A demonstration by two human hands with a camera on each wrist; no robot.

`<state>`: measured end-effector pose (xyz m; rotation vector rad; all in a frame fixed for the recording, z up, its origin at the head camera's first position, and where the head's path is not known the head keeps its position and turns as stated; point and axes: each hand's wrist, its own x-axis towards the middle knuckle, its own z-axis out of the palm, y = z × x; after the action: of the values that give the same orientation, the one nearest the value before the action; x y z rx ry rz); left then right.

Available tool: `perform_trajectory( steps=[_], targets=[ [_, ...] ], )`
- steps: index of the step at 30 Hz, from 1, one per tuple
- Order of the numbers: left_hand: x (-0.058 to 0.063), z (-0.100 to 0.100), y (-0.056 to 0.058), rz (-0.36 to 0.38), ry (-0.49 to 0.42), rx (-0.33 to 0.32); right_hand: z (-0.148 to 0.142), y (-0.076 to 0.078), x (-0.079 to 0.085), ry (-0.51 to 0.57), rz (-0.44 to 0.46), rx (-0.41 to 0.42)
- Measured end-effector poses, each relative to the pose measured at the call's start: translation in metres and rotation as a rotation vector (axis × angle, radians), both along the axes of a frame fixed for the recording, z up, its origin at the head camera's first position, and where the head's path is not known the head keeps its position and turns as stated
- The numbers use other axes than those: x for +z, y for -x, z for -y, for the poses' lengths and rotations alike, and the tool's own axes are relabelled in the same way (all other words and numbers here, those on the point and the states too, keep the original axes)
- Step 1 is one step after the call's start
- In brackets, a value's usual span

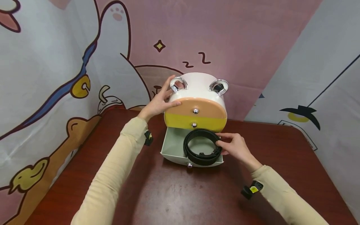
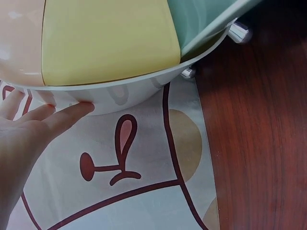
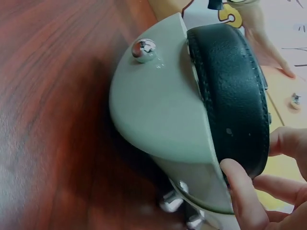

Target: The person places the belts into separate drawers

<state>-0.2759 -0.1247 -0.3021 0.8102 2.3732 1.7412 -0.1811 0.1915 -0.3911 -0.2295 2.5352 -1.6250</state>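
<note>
A small white drawer cabinet (image 1: 198, 86) with two silver-rimmed ears stands on the table. Its upper drawer fronts are orange (image 1: 182, 107) and yellow (image 1: 180, 121), and both are closed. The pale green bottom drawer (image 1: 172, 142) is pulled out. A coiled black belt (image 1: 203, 160) sits at that drawer's right part, tilted and rising above the rim. My right hand (image 1: 236, 147) pinches the coil's right edge between thumb and fingers. With fingers extended, my left hand (image 1: 158, 102) rests against the cabinet's left side, its thumb on the orange front.
The dark red wooden table (image 1: 174, 200) spreads around the cabinet. Behind it hangs a cartoon-printed cloth (image 1: 239, 40), which also lines both sides. Silver knobs (image 1: 189, 165) stick out from the drawer fronts, and small metal feet (image 3: 171, 201) show under the cabinet.
</note>
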Motion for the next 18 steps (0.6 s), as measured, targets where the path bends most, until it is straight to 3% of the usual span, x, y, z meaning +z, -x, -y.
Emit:
perform_trajectory(
  steps=[5,12,18],
  targets=[
    [-0.003,0.0,0.003,-0.004,-0.003,-0.005,0.008,0.003,-0.001,-0.049,0.004,-0.018],
    [-0.018,0.004,0.021,-0.033,0.011,0.036,0.018,0.014,0.002,-0.194,-0.018,-0.023],
    [-0.022,0.004,0.021,-0.038,0.019,0.042,0.026,0.024,-0.003,-0.308,-0.081,-0.024]
  ],
)
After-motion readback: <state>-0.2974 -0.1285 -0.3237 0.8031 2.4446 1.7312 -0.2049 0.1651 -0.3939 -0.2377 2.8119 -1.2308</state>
